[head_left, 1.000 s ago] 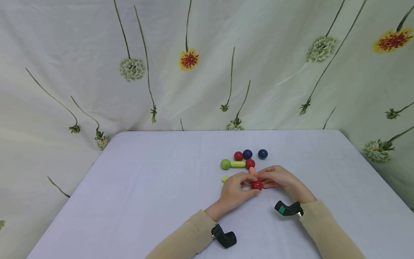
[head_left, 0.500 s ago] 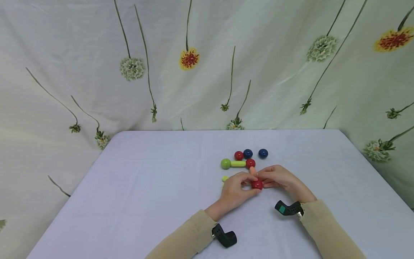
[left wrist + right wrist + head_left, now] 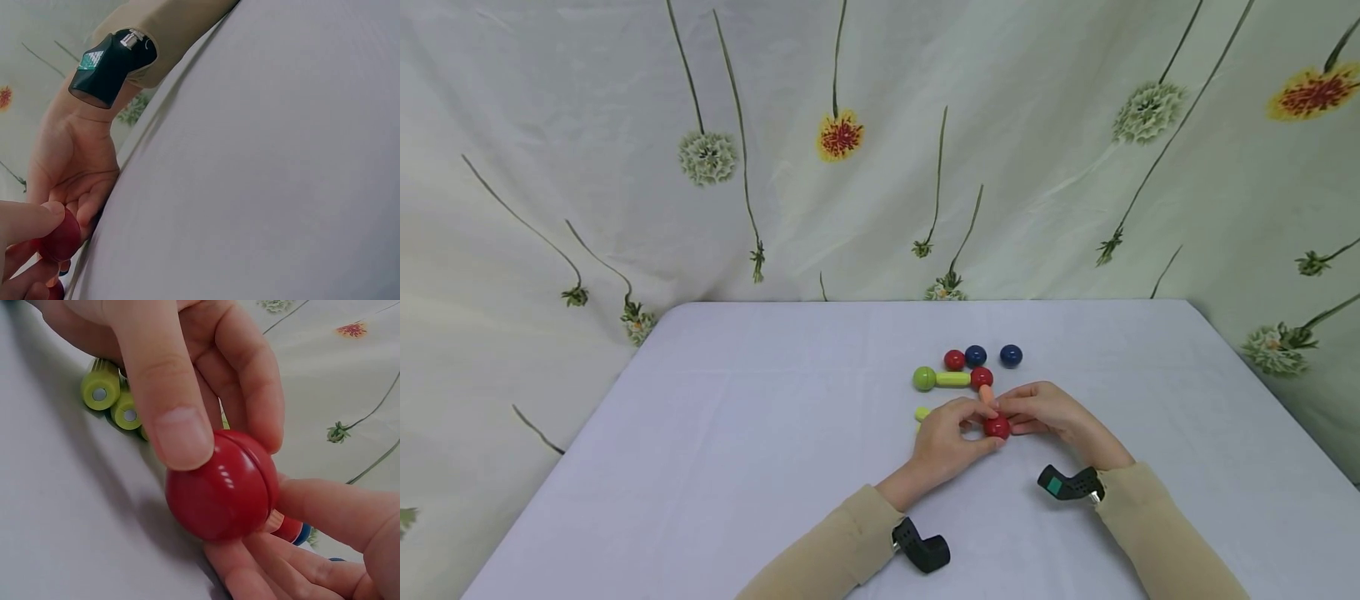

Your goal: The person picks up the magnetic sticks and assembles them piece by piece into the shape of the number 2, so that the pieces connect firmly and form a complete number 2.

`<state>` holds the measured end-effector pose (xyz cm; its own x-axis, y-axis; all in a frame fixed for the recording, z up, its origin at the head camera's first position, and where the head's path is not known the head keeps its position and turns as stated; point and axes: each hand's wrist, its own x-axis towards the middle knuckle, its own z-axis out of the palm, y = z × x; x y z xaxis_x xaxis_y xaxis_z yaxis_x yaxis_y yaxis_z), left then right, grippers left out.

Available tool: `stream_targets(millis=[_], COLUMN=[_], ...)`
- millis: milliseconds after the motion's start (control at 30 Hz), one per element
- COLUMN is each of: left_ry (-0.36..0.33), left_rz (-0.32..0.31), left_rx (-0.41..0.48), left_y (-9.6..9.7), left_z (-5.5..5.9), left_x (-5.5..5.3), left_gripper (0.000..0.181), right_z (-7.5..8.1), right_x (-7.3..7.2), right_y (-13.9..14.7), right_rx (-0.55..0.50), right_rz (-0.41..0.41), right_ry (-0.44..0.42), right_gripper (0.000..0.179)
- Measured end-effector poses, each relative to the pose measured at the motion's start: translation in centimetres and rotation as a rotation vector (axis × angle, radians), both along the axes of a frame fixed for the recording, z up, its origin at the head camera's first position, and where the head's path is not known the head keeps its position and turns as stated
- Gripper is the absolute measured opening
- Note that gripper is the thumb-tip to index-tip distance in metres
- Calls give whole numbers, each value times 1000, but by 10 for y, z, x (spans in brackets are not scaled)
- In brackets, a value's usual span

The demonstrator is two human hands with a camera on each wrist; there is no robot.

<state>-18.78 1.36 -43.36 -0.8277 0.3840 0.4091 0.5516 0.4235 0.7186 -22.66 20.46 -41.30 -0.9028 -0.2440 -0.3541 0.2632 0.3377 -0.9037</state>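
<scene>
My left hand (image 3: 947, 437) holds a glossy red ball (image 3: 997, 427) between thumb and fingers, the thumb pressing its near side. On the ball's right, the fingertips of my right hand (image 3: 1052, 414) grip it close to the end of an orange rod (image 3: 987, 396). That rod runs back to a second red ball (image 3: 981, 378), which also meets a lime-green rod (image 3: 952, 379) tipped by a green ball (image 3: 924, 378). A thin seam crosses the held red ball (image 3: 222, 487) in the right wrist view. Fingers partly hide the joint between rod and held ball.
Behind the joined pieces lie a loose red ball (image 3: 954, 360) and two dark blue balls, one (image 3: 975, 356) beside it and one (image 3: 1011, 356) farther right. Lime-green rods (image 3: 101, 390) with metal-centred ends lie past my left hand. A white cloth (image 3: 737, 433) covers the table.
</scene>
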Motion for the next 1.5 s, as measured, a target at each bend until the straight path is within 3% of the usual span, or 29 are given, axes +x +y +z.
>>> stream_targets(millis=[433, 767, 900, 1133, 1500], left_ry=[33, -23, -33, -167, -364], left_rz=[5, 49, 30, -30, -76], left_rx=[24, 173, 214, 199, 63], left_y=[-4, -34, -50, -73, -99], left_z=[8, 29, 34, 34, 16], left_x=[-1, -23, -32, -45, -53], left_gripper=[24, 21, 23, 23, 22], right_z=[1, -3, -2, -1, -3], right_x=[0, -3, -2, -1, -2], right_y=[-1, -3, -4, -4, -3], right_rx=[9, 71, 78, 76, 89], right_rz=[-15, -71, -77, -64, -59], right_ry=[7, 3, -5, 0, 2], right_gripper=[45, 54, 54, 51, 55])
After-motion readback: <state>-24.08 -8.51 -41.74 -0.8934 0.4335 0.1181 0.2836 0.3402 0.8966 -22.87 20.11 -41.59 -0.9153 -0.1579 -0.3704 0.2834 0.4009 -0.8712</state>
